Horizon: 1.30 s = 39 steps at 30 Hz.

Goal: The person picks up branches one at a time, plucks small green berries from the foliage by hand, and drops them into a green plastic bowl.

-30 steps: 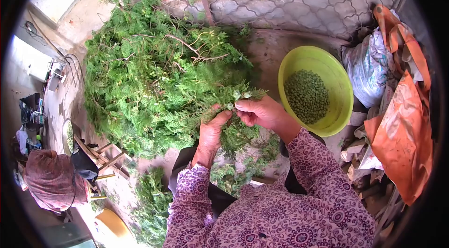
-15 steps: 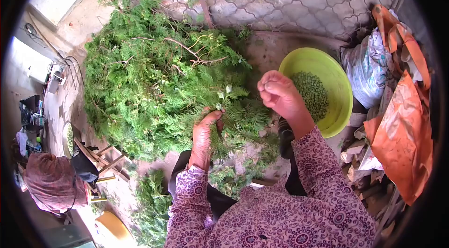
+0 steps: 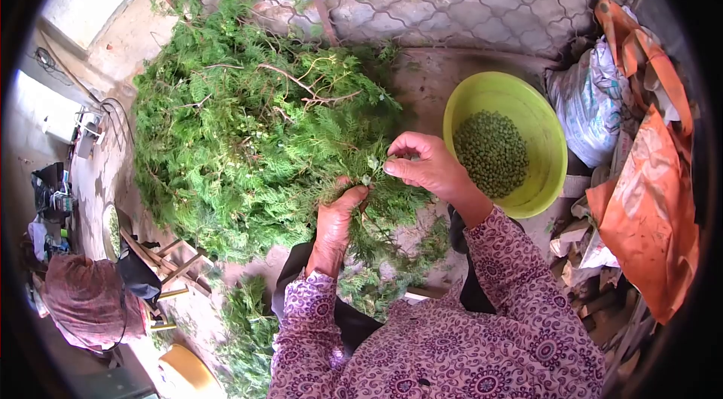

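My left hand (image 3: 339,222) is closed around a leafy green conifer sprig (image 3: 360,229), thumb pressed on its stem. Small pale green cones (image 3: 373,162) show near the top of the sprig. Just right of these cones is my right hand (image 3: 429,165), its thumb and index finger apart; part of its palm is hidden. Behind both hands spreads a big heap of conifer branches (image 3: 226,135). A lime-yellow basin (image 3: 547,165) stands to the right, with many small round green cones (image 3: 493,154) lying in it.
A wavy metal grille (image 3: 452,0) runs along the back. White sacks (image 3: 595,102) and an orange sheet (image 3: 648,211) lie at the right over wood scraps. More cut greenery (image 3: 248,331) lies lower left, near a yellow tub (image 3: 184,369) and a cloth-covered seat (image 3: 86,293).
My right hand has moved left and down from beside the basin to the sprig's cones, and its finger and thumb have parted. My left hand, still gripping the sprig, has shifted slightly right.
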Available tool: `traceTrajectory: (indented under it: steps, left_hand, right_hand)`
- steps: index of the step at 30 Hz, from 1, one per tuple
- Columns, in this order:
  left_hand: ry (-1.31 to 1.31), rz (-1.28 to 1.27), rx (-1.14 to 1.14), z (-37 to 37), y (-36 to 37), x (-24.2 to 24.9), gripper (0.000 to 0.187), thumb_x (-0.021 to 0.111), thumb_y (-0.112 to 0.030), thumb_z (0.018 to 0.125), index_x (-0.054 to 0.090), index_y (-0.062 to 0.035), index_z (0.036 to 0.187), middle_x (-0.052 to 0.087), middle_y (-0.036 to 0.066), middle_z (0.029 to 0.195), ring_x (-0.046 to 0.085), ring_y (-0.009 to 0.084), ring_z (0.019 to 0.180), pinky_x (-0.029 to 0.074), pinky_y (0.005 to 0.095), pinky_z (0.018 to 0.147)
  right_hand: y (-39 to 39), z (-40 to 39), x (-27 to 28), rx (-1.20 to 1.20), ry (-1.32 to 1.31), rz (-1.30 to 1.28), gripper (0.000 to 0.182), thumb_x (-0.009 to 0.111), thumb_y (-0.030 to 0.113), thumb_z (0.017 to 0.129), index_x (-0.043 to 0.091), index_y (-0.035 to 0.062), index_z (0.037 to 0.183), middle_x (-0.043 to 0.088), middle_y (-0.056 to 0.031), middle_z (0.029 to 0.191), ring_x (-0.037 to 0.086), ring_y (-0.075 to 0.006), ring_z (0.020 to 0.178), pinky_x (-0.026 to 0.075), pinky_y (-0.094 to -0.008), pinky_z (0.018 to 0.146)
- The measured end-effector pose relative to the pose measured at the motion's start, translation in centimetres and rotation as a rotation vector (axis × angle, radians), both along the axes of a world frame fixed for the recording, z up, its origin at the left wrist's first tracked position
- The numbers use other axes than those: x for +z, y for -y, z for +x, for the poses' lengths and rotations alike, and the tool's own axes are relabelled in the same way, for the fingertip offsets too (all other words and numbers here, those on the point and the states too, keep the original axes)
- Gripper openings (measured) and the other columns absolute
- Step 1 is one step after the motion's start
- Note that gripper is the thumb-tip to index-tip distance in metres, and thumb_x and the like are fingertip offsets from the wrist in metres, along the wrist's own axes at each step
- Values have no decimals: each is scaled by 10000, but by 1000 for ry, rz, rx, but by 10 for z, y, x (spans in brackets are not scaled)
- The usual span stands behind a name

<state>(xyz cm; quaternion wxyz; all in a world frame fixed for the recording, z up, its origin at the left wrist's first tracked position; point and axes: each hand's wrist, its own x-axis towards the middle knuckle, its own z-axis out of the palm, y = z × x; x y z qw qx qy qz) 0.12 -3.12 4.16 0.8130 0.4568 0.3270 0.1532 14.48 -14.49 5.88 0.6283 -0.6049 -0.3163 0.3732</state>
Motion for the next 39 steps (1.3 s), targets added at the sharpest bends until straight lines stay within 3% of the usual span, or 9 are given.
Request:
traceTrajectory:
  steps: [5,8,12,16,19,24,30,36,39]
  left_hand:
    - [31,28,-31,-1,1,-3,134,595,-33,722,598,-12,854,605,36,780,533,111,676,410,228,597]
    - [54,-8,10,-4,3,-7,115,598,-9,712,599,-8,827,601,30,763,536,112,668,413,232,599]
    - [61,18,-33,-2,2,-3,65,604,29,695,594,-11,745,590,13,732,521,94,654,405,223,603]
    - [13,70,-46,1,4,-5,58,607,26,697,580,-24,689,556,-17,688,480,68,626,379,215,583]
    - [24,106,-95,1,1,-13,84,605,22,701,565,-37,657,510,-44,650,430,49,600,345,214,555]
    - [22,111,-92,1,1,-15,96,605,3,705,556,-46,639,485,-53,629,409,48,586,324,216,539]
    - [54,-21,-80,4,3,-2,47,603,10,698,573,-21,716,550,-14,700,494,76,644,389,222,592]
    - [44,-9,12,-2,4,-4,123,605,26,687,581,-4,804,590,33,761,548,115,702,434,251,660]
    - [40,-4,-21,-3,-2,-10,129,615,21,683,579,-5,804,591,34,764,548,124,708,435,255,665]
  right_hand:
    - [2,1,1,11,-91,-42,138,584,169,825,533,42,806,480,28,658,411,-28,497,309,-171,427]
    - [6,28,-6,0,-635,239,232,487,199,860,467,95,653,454,7,560,368,-56,418,311,-196,397]
    - [13,37,6,-119,-852,368,30,500,95,813,514,69,822,515,-15,734,456,-63,552,340,-189,425]
    - [12,28,2,96,-674,281,108,518,79,809,527,48,912,525,-22,805,496,-66,656,354,-167,454]
    - [6,12,15,34,-18,-144,162,647,130,760,561,35,860,536,4,733,476,-44,632,354,-165,477]
    - [0,8,-13,147,342,-52,192,665,188,763,572,24,800,545,9,729,439,-25,537,359,-190,460]
    - [-4,-4,-6,6,-176,-76,120,613,133,801,558,31,771,500,28,630,412,-25,489,316,-191,412]
    - [-5,27,-28,-91,-798,385,43,566,89,810,557,87,768,510,11,643,378,-39,470,304,-178,394]
    - [1,23,-1,-185,-754,412,80,535,89,823,526,78,744,509,5,658,473,-55,525,387,-179,438]
